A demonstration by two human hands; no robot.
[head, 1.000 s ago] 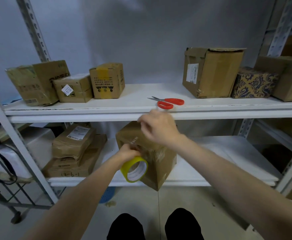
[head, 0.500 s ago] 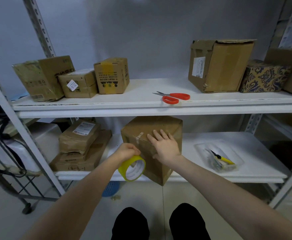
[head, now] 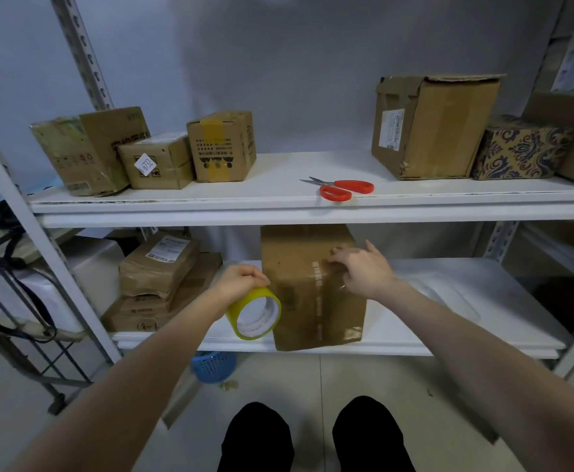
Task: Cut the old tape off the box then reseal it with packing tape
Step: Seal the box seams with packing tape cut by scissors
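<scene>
A brown cardboard box (head: 299, 294) stands on the lower white shelf (head: 449, 338), its front face at the shelf edge. My right hand (head: 363, 270) lies on the box's top with fingers spread, pressing on a strip of clear tape. My left hand (head: 241, 281) grips a roll of yellow packing tape (head: 254, 313) just left of the box, near its upper left edge. Red-handled scissors (head: 341, 189) lie shut on the upper shelf above the box.
Several cardboard boxes stand on the upper shelf (head: 278, 206) at left (head: 163, 161) and right (head: 432, 124). Stacked parcels (head: 156, 277) sit left of the box. A blue basket (head: 213, 366) is on the floor, a cart (head: 16, 301) at far left.
The box has turned square to the shelf edge. My right hand slid from the shelf edge down onto the box top. The tape roll stays in my left hand.
</scene>
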